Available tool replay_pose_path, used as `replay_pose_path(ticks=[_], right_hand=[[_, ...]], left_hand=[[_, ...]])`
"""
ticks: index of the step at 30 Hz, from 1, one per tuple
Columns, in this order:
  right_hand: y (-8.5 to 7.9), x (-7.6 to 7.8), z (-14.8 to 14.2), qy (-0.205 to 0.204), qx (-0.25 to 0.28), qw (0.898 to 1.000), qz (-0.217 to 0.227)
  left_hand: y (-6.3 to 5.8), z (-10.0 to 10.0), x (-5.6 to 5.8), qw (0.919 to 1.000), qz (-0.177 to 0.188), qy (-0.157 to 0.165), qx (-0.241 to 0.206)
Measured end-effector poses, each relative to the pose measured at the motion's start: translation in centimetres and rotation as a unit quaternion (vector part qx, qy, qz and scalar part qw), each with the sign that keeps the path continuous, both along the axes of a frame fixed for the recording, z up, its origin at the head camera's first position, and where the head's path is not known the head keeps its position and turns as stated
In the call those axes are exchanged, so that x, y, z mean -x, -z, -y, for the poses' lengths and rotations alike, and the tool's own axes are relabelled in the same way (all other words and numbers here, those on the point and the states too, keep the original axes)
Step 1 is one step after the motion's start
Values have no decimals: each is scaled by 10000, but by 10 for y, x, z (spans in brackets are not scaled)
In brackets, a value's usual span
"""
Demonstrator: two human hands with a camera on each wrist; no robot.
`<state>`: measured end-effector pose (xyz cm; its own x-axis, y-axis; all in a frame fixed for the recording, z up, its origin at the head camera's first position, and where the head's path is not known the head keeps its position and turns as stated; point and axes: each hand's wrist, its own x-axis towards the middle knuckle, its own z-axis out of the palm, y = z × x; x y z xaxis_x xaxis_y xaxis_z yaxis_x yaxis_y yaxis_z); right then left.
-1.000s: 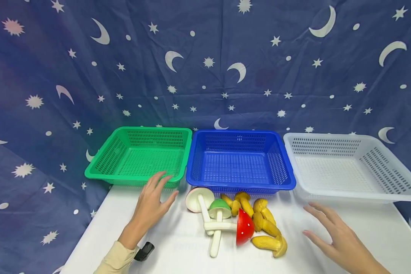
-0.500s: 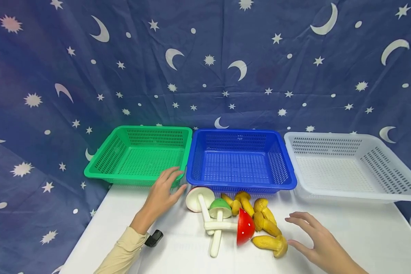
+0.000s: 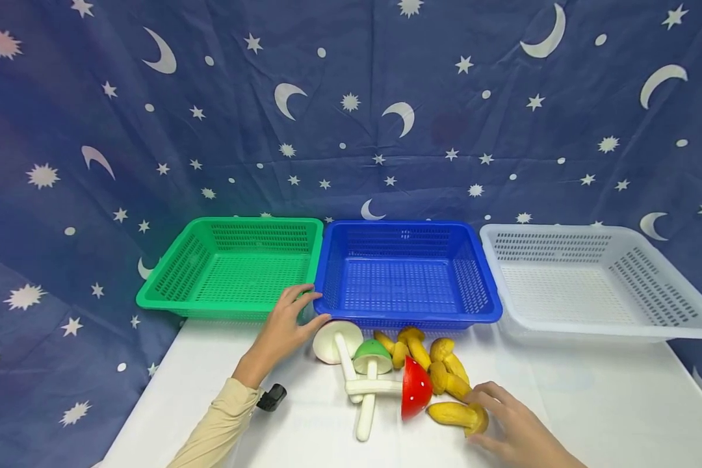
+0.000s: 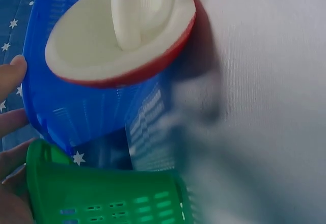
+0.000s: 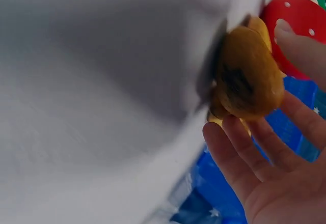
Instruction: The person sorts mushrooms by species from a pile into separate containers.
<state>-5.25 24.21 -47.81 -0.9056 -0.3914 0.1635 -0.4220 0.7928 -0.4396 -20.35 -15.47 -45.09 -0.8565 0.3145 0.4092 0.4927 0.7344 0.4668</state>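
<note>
My left hand (image 3: 279, 338) hovers by the front corners of the green and blue baskets, fingers loosely bent and holding nothing. Just right of it lies a toy mushroom with a pale underside (image 3: 325, 343); the left wrist view shows that cap's red rim (image 4: 147, 71). My right hand (image 3: 520, 429) is at the nearest yellow toy mushroom (image 3: 452, 412). In the right wrist view, thumb and fingers spread on either side of its yellow cap (image 5: 249, 71), not closed round it. A red spotted mushroom (image 3: 415, 389) and a green-capped one (image 3: 372, 354) lie crossed beside it.
A green basket (image 3: 210, 305), a blue basket (image 3: 409, 317) and a white basket (image 3: 597, 330) stand in a row at the back. Several more yellow mushrooms (image 3: 441, 377) lie before the blue one. A starry blue cloth (image 3: 351, 130) hangs behind the white table (image 3: 316, 422).
My right hand has moved left and down to the nearest yellow mushroom. My left hand has shifted right, towards the pale-undersided mushroom. The mushrooms and baskets stay in place.
</note>
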Motion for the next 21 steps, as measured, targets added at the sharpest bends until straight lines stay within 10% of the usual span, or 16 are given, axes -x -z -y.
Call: replay_pose_path(ticks=[10, 21], right_hand=[[18, -1, -1, 9, 628, 9980, -48], [-1, -2, -4, 306, 801, 9962, 134]], left_hand=[[8, 2, 3, 9982, -481, 296, -224], [10, 3, 4, 9965, -727, 262, -306]])
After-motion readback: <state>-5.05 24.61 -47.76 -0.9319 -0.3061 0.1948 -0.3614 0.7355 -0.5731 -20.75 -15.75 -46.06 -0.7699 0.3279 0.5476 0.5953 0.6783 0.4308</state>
